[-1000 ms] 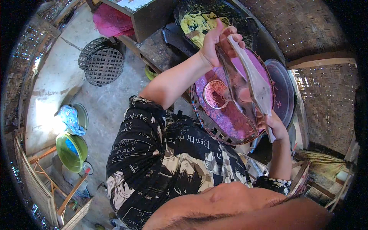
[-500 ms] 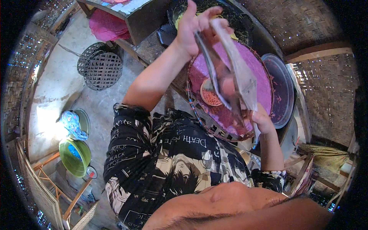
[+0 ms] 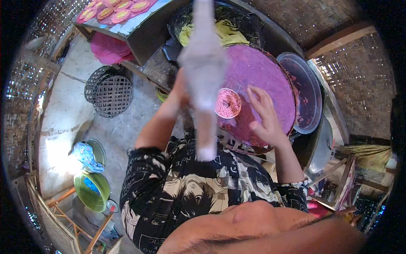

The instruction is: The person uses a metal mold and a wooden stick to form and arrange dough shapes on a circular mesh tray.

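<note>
My left hand (image 3: 181, 88) holds up a pale, long tool (image 3: 204, 63) with a wide middle and narrow ends. The tool is close to the camera and blurred, and it hides most of that hand's fingers. Under it lies a round tray (image 3: 264, 70) covered in purple-pink, with a rim of woven cane. Near the tray's left side, a small round ring mould (image 3: 240, 104) is filled with pink strands (image 3: 229, 103). My right hand (image 3: 267, 120) is just to the right of the mould, above the tray, its fingers apart and nothing in them.
A dark basin with yellow-green dough (image 3: 230, 31) stands behind the tray. To the right is a clear plastic tub (image 3: 306, 91) with pink bits. At the upper left, pink rounds (image 3: 121, 15) lie on a board. Black baskets (image 3: 112, 95) and a green basin (image 3: 91, 192) stand on the floor.
My right hand has let go of the long tool and come down beside the mould. My left hand has lowered and moved left, with the tool now upright in front of the camera.
</note>
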Demonstrator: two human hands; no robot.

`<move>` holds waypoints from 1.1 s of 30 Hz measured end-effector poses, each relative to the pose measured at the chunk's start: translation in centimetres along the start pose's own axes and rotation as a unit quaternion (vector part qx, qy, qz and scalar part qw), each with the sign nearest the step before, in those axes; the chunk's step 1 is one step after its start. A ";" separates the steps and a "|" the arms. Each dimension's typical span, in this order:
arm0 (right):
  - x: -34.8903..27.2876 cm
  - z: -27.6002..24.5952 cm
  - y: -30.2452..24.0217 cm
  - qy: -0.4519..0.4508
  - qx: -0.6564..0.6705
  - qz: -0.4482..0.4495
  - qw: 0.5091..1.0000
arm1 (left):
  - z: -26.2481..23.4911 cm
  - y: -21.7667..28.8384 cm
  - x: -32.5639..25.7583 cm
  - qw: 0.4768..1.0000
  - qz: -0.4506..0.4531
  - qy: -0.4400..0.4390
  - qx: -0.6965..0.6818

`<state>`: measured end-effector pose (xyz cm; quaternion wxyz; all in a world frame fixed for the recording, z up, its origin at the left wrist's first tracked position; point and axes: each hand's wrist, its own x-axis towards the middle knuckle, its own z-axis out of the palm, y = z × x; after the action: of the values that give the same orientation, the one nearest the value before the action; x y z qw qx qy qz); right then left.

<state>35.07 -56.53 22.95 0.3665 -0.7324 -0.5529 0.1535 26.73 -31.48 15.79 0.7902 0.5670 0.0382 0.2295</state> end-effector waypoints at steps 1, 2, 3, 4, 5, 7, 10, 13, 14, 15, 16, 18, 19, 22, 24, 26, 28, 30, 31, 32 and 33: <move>-1.0 0.3 0.4 -0.001 -0.187 -0.010 0.982 | -1.2 0.3 -0.9 0.997 -0.016 0.009 -0.070; -2.1 1.1 0.8 -0.001 -0.225 0.012 0.974 | -2.5 0.4 -1.4 0.990 -0.031 0.013 -0.135; -2.8 1.5 1.0 0.001 -0.225 0.018 0.974 | -3.5 0.7 -1.8 0.983 -0.040 0.012 -0.177; -3.4 1.7 1.0 -0.024 -0.273 0.025 0.961 | -4.3 1.5 -2.8 0.976 -0.045 0.022 -0.210; -3.8 1.9 1.0 -0.047 -0.324 0.038 0.944 | -4.8 1.9 -3.0 0.973 -0.046 0.021 -0.227; -4.0 2.3 0.8 -0.046 -0.319 0.046 0.946 | -5.7 2.3 -3.7 0.966 -0.051 0.021 -0.253; -3.5 2.6 0.5 -0.047 -0.329 0.040 0.942 | -6.1 2.7 -4.1 0.961 -0.055 0.018 -0.270; -2.8 2.8 0.7 -0.063 -0.330 0.041 0.941 | -6.3 3.1 -4.3 0.959 -0.054 0.014 -0.277; -2.6 2.8 0.7 -0.055 -0.323 0.042 0.944 | -6.3 3.1 -4.3 0.958 -0.054 0.013 -0.280; -2.5 2.8 0.7 -0.046 -0.317 0.043 0.946 | -6.3 3.2 -4.4 0.958 -0.055 0.010 -0.281; -2.5 2.7 0.7 -0.047 -0.316 0.041 0.947 | -6.4 3.3 -4.4 0.958 -0.053 0.012 -0.281; -2.6 2.1 0.7 -0.041 -0.312 0.039 0.948 | -6.4 3.4 -4.5 0.958 -0.053 0.012 -0.281; -2.8 2.0 0.6 -0.042 -0.312 0.037 0.948 | -6.4 3.4 -4.5 0.958 -0.053 0.012 -0.282; -3.2 2.1 0.3 -0.072 -0.314 0.037 0.946 | -6.5 3.5 -4.5 0.957 -0.052 0.008 -0.286; -2.9 2.7 0.5 -0.087 -0.328 0.028 0.940 | -6.5 3.6 -4.4 0.956 -0.055 0.006 -0.289; -2.3 2.7 0.5 -0.070 -0.326 0.027 0.942 | -6.5 3.6 -4.6 0.955 -0.056 0.005 -0.291; -2.1 2.5 0.4 -0.053 -0.322 0.026 0.945 | -6.6 3.7 -4.7 0.955 -0.057 0.004 -0.292; -2.1 1.9 0.4 -0.048 -0.317 0.030 0.947 | -6.7 3.8 -4.7 0.955 -0.058 0.006 -0.291; -2.2 1.8 0.5 -0.048 -0.318 0.031 0.946 | -6.7 3.8 -4.7 0.954 -0.059 0.005 -0.292; -2.4 1.8 0.7 -0.046 -0.318 0.033 0.946 | -6.6 3.8 -4.7 0.954 -0.060 0.005 -0.293; -2.4 1.9 0.8 -0.045 -0.318 0.034 0.946 | -6.7 3.8 -4.7 0.954 -0.061 0.004 -0.295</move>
<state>33.60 -58.17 20.59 0.0837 -0.8218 -0.5634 0.0148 19.15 -26.56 15.91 0.9345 0.3048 0.0064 0.1838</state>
